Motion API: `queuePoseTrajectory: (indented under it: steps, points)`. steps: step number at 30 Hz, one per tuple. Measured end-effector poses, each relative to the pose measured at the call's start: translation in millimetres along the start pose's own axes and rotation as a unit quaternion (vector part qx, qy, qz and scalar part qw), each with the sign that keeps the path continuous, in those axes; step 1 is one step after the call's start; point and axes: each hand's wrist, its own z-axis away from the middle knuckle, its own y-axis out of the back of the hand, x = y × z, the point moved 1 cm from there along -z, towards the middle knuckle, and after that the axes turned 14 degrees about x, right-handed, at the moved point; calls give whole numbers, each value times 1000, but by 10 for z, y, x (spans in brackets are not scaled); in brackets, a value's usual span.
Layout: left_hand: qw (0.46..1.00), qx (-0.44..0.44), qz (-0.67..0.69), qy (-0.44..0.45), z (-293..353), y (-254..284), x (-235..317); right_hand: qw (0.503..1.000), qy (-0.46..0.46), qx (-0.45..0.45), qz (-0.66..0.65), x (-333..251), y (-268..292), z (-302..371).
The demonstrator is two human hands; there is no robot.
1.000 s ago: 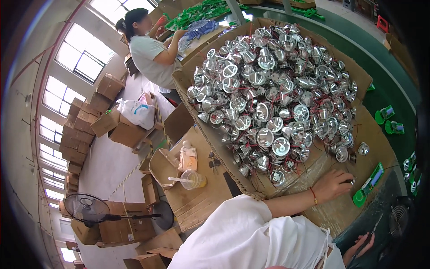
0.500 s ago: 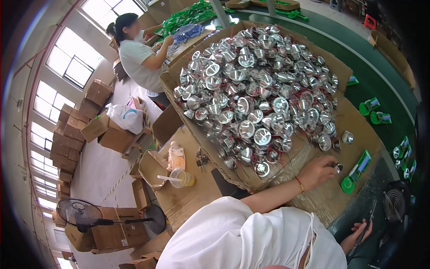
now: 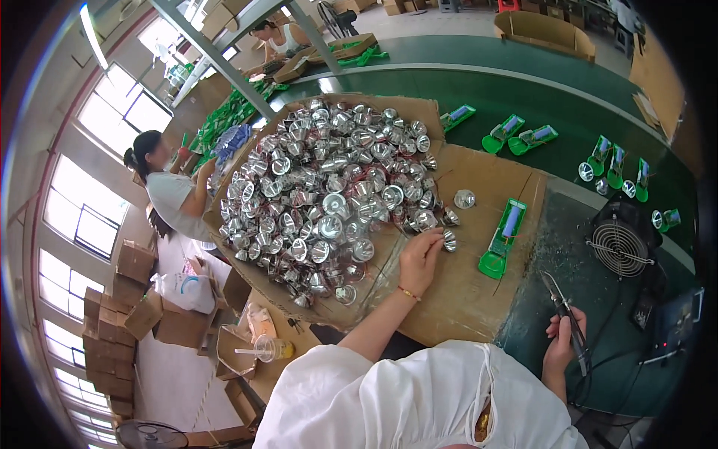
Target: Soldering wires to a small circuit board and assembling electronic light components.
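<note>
Our left hand [image 3: 420, 262] is nearly closed, its fingertips pinching a small silver reflector cup [image 3: 449, 240] at its two o'clock. Our right hand [image 3: 566, 340] curls around a soldering iron [image 3: 561, 305], whose slim tip points to eleven o'clock above the green counter [image 3: 535, 329]. From the left hand, we see a green lamp body [image 3: 502, 243] at three o'clock on flattened cardboard [image 3: 460, 307], and heaped reflectors [image 3: 329, 194] at ten. A black fan [image 3: 619, 251] stands at the right hand's one o'clock.
</note>
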Motion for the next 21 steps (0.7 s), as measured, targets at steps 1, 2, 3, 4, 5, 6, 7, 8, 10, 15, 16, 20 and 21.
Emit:
queuePoseTrajectory:
  steps: [1, 2, 3, 4, 5, 6, 7, 8, 10, 15, 16, 20, 21]
  points:
    - [1000, -9, 3, -10, -70, -13, 83, 1000, -5, 3, -18, -10, 13, -11]
    - [999, -27, 2, 19, -123, -25, 143, 999, -12, 7, -31, -7, 37, -11]
    - [998, -44, 1, 49, -187, -33, 191, 999, -24, 10, -41, 5, 14, -19]
    - [987, -74, 17, 142, -237, -47, 233, 998, -38, 11, -45, 10, 6, -30]
    - [965, -101, 76, 230, -293, -67, 364, 997, -55, 9, -44, -17, 7, -33]
    - [923, -123, 152, 332, -356, -80, 476, 997, -73, 7, -27, -42, -40, -47]
    - [910, -145, 163, 353, -412, -50, 591, 995, -95, 0, -10, -76, -75, -50]
    - [896, -165, 191, 365, -429, -78, 614, 993, -120, -15, -7, -130, -101, -49]
    - [878, -240, 149, 387, -396, -82, 550, 989, -132, -55, 22, -228, -152, -39]
    - [896, -247, 45, 366, -256, -122, 356, 989, -42, -97, 99, -483, -336, -91]
    - [903, -232, 42, 360, -264, -158, 345, 990, -42, -102, 89, -440, -367, -143]
    - [944, -261, -8, 204, -137, -297, 324, 987, -21, -125, 101, -363, -452, -180]
    - [936, -266, 12, 231, -135, -331, 337, 983, -5, -141, 119, -350, -478, -185]
